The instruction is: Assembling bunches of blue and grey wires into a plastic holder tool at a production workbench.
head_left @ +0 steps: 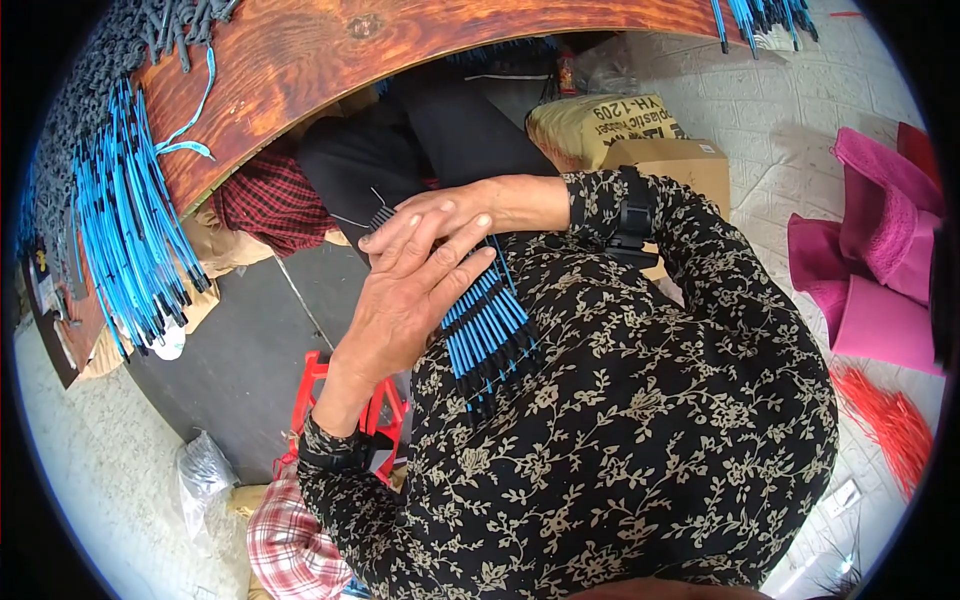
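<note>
My left hand (395, 300) reaches up from the lower left, its fingers laid together over my right hand (455, 207). The right hand comes in from the right, with its fingers mostly hidden under the left. Between and beneath them is a flat bundle of blue cords (490, 330) with black ends, held in front of my chest. Its blue lengths lie side by side in a row and stick out below the left fingers. Grey tips (382, 215) of the bundle and thin wire-like strands show above the hands.
A curved wooden table (300, 60) spans the top. More blue cords (130, 220) hang over its left edge, beside a grey heap (60, 130). To the right are a cardboard box (680, 165), a yellow sack (565, 125), pink boots (885, 240) and red strands (885, 420). A red frame (310, 390) stands below left.
</note>
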### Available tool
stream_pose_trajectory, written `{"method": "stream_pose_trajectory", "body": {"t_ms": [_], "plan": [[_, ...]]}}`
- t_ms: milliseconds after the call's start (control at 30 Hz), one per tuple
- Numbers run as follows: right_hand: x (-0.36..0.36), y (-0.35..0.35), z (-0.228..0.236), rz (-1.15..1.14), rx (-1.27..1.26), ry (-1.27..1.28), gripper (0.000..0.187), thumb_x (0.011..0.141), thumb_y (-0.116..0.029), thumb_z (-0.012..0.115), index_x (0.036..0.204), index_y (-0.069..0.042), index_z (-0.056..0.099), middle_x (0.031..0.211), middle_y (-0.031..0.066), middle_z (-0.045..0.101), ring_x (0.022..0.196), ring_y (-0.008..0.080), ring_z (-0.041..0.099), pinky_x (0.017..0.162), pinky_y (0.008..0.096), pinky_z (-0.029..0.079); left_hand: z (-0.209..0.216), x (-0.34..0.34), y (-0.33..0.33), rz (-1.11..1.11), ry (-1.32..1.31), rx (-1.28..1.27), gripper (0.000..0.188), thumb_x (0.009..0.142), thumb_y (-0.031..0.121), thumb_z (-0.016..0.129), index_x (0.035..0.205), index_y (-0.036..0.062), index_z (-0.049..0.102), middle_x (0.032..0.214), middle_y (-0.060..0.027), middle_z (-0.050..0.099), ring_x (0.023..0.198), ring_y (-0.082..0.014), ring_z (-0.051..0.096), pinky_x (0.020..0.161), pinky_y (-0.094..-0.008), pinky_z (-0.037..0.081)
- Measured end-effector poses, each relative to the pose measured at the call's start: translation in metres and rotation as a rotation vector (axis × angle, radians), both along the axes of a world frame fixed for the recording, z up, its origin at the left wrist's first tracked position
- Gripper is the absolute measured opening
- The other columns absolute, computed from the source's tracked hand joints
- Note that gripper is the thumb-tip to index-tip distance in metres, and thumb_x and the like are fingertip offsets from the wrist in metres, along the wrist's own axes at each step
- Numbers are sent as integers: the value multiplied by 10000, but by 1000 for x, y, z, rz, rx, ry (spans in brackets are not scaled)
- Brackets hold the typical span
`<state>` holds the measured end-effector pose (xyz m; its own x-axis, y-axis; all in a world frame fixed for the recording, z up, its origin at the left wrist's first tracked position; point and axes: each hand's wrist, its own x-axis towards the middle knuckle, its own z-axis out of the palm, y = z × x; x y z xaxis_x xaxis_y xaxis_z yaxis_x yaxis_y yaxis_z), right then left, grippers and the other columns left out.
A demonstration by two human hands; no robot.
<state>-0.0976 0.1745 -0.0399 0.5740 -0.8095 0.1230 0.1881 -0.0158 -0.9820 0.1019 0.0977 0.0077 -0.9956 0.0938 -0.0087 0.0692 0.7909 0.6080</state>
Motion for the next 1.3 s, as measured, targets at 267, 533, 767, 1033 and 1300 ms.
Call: {"method": "stream_pose_trajectory", "body": {"t_ms": [267,533,767,1033,1300], "plan": [[-8,17,-20,71,693,-450,341,1037,-249,359,1307,-52,293,1336,103,329,1232,212,388,1032,327,323,-8,-12,-6,-107,-68,333,713,658,-36,587,1359,67,507,1425,-105,483,1361,-330,377,1142,-473,282],[58,-46,-50,79,1282,-680,247,993,-232,505,991,-2,596,976,116,644,937,220,633,818,340,524,-34,-12,6,41,97,534,562,684,34,610,1246,37,597,1177,-132,647,1162,-329,576,1037,-447,429],[49,-66,-87,0,1268,-620,348,977,-350,545,983,-13,632,949,110,684,924,196,650,837,345,530,-45,-26,-11,131,232,627,404,691,58,663,1093,20,659,1018,-104,694,987,-321,651,960,-422,473],[19,-74,-73,15,1066,-269,628,969,-584,419,1099,3,602,956,105,672,855,167,631,811,312,521,-39,-16,-29,489,80,914,118,918,34,594,1012,3,657,941,-41,676,918,-150,611,863,-302,474],[-8,-52,-63,-244,766,-95,778,963,-657,332,1267,29,538,1137,153,609,1064,223,569,974,355,440,-38,-6,-32,678,145,835,122,940,61,591,1016,-14,650,934,-20,675,856,-96,593,775,-255,482]]}}
